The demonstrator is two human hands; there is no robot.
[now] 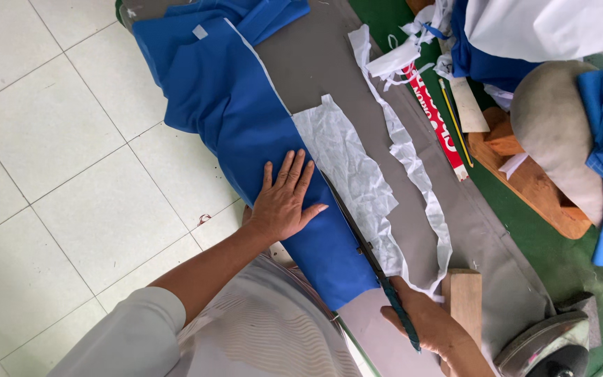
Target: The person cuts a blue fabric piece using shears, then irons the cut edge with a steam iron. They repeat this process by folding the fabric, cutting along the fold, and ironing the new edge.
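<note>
A blue garment (239,119) lies along a grey padded board (315,56), hanging off its left side. My left hand (284,199) presses flat on the blue cloth, fingers spread. My right hand (430,324) grips the wrapped teal handles of long dark scissors (364,237), whose blades run along the edge where the blue cloth meets a crinkled white piece of interfacing (347,160). A long trimmed white strip (417,167) lies to the right of it on the board.
A wooden block (465,297) and an iron (546,345) sit at the board's near end. A red-and-white ruler (437,119), a pencil (455,119), wooden pressing forms (525,174), a grey padded ham (553,126) and more blue and white cloth (525,35) lie on the green surface at right. White tiled floor (57,139) lies left.
</note>
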